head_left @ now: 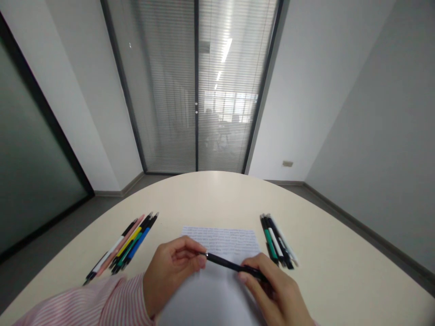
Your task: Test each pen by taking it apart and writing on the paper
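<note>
A black pen [224, 262] is held between my two hands, slanting down to the right above a sheet of paper [217, 294]. My left hand [176, 271] pinches its tip end between thumb and fingers. Around the other end, my right hand [272, 285] is closed, hiding part of the barrel. Lines of handwriting cover the top of the sheet; its lower part looks blank where visible.
Several pens and markers [124, 246] lie in a slanted group on the left of the round cream table [217, 194]. Another group of pens [277, 242] lies to the right of the paper. Beyond the table stands a glass partition with blinds [170, 90].
</note>
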Action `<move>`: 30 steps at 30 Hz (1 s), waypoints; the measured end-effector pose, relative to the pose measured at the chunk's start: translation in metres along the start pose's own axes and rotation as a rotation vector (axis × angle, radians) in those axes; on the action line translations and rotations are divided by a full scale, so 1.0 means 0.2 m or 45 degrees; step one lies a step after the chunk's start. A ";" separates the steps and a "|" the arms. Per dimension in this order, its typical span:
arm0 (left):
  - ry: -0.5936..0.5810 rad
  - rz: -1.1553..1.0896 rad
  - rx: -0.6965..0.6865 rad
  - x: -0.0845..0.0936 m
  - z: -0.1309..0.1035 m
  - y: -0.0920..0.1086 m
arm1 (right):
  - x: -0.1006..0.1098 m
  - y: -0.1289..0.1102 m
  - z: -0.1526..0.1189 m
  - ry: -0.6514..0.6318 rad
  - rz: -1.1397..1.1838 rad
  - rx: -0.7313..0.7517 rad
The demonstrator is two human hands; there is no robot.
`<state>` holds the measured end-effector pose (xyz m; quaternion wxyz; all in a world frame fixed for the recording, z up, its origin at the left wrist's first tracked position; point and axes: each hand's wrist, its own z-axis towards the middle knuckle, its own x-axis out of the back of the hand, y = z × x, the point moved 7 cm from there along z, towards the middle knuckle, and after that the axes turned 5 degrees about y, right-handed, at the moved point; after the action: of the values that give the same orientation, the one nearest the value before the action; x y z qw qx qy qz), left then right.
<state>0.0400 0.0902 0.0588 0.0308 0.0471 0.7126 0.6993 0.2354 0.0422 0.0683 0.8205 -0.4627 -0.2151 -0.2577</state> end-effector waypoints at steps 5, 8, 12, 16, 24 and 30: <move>0.002 -0.029 -0.007 0.02 0.00 -0.01 | 0.01 0.03 0.00 0.059 0.038 -0.123; 0.025 -0.050 -0.009 0.02 0.01 -0.01 | 0.03 0.08 -0.01 0.136 0.142 -0.264; 0.000 -0.115 -0.051 0.01 0.01 0.00 | 0.04 0.10 0.00 0.117 0.295 -0.396; -0.071 -0.133 -0.160 -0.02 -0.02 0.02 | 0.06 0.13 -0.02 0.166 0.333 -0.643; -0.237 0.176 -0.304 -0.10 -0.08 0.03 | 0.07 0.11 0.04 0.458 1.190 -0.705; -0.329 0.591 -0.553 -0.17 -0.18 -0.07 | 0.11 0.11 0.26 0.382 1.961 -0.794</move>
<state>0.0698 0.0494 0.0457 -0.0299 0.2887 0.5077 0.8112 0.2591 0.0924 0.0919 0.6215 -0.6465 0.3526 0.2674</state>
